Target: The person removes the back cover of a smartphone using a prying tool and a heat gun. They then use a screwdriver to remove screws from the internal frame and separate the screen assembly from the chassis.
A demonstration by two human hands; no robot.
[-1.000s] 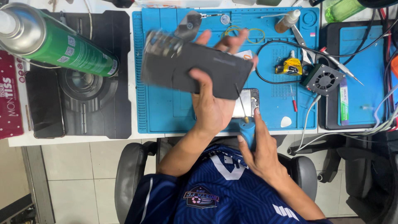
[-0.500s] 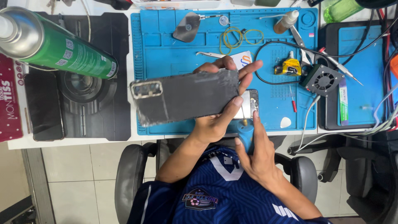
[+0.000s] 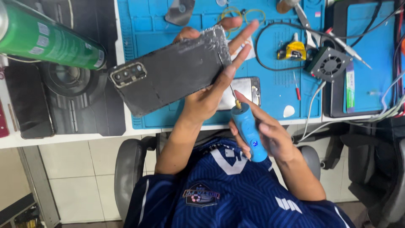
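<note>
Fingers of the left hand are spread along the edge of a dark phone back cover, holding it tilted above the blue mat. The right hand is wrapped round a blue screwdriver, bit up against the cover's edge. A phone lies on the mat underneath, small fan to the side, green can over the desk.

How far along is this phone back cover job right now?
Done: the dark back cover is off, and a phone lies on the blue mat. In hand: the left hand holds the cover, and the right hand holds a blue powered tool at its edge. Left: residue shows near that end.
</note>
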